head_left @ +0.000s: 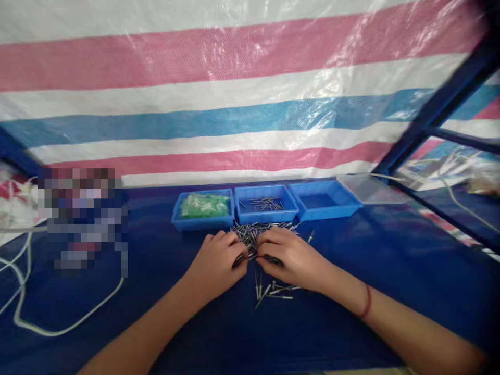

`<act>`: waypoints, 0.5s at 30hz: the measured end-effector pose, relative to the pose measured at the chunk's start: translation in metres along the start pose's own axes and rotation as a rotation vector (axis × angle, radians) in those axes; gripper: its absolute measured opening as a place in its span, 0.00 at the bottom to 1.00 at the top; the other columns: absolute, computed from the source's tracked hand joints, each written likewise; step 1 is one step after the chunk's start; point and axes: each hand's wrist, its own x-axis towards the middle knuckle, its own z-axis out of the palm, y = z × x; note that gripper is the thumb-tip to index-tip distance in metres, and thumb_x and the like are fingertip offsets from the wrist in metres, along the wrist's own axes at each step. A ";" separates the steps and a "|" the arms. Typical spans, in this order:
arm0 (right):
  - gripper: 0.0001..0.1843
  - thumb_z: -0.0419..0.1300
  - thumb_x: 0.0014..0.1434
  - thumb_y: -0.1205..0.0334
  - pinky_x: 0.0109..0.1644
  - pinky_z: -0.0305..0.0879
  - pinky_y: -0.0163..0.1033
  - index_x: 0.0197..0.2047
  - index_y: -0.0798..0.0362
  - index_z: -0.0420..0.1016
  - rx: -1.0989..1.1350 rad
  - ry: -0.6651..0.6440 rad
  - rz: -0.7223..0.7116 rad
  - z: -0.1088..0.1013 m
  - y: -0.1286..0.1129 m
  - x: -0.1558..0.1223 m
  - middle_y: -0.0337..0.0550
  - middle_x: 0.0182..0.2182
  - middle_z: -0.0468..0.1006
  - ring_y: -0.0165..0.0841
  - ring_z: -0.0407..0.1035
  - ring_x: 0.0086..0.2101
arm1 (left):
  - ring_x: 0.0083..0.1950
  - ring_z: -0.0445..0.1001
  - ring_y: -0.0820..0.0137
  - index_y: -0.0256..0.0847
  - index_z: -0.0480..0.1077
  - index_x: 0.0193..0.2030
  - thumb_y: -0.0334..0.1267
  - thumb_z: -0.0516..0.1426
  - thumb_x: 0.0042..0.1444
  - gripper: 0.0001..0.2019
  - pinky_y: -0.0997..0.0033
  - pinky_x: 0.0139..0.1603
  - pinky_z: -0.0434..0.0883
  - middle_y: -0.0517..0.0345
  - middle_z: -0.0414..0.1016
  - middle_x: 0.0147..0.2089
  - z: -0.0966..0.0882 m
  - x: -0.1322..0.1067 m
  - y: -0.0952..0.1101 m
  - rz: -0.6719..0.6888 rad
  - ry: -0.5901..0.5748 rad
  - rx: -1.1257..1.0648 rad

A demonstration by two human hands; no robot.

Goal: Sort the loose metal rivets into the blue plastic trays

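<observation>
A heap of metal blind rivets (250,237) lies on the blue table in front of the bins. My left hand (221,258) is at the heap's left side, fingers curled and thumb drawn in, with rivets showing in the curl. On the opposite side my right hand (287,255) curls the same way around more rivets. How many are in each hand is hidden. A few loose rivets (269,291) are scattered nearer to me, below the right hand. Behind the heap, the middle blue bin (266,215) contains several rivets.
The left blue bin (203,224) holds a green and clear plastic bag (205,205). Nothing shows inside the right blue bin (332,211). A clear plastic lid (373,190) lies beside it. White cable (50,332) loops at left, and a striped tarp (234,114) hangs behind.
</observation>
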 end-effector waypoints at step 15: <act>0.07 0.54 0.61 0.67 0.42 0.62 0.42 0.34 0.54 0.73 -0.123 -0.085 0.049 0.001 -0.007 0.000 0.45 0.33 0.70 0.35 0.63 0.36 | 0.41 0.67 0.66 0.43 0.71 0.37 0.39 0.51 0.64 0.08 0.65 0.38 0.56 0.57 0.70 0.39 0.005 -0.001 0.000 0.048 0.018 0.034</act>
